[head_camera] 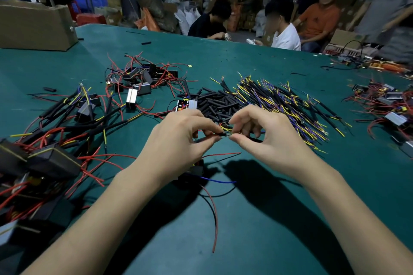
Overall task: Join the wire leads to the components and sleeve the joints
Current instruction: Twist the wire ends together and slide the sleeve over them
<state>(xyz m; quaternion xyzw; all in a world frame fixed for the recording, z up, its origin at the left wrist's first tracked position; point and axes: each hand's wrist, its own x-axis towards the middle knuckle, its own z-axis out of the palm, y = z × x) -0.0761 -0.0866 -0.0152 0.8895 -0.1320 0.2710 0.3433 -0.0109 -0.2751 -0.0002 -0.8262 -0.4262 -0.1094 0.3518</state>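
My left hand (183, 138) and my right hand (263, 134) meet above the green table (257, 219). Each pinches one end of a thin wire joint (225, 134) between thumb and forefinger; the left holds a black-sleeved lead, the right a black lead with yellow strands showing. Below my left hand sits a black component (193, 171) with blue, red and black leads trailing toward me. A heap of black sleeve tubes (214, 104) lies just beyond my hands. To its right spreads a pile of yellow, purple and black wire leads (286, 105).
Sleeved components with red wires pile at the left (44, 154); more components lie at mid-left (138, 82) and far right (388, 107). A cardboard box (35, 24) stands at the back left. Several people sit or stand beyond the table's far edge.
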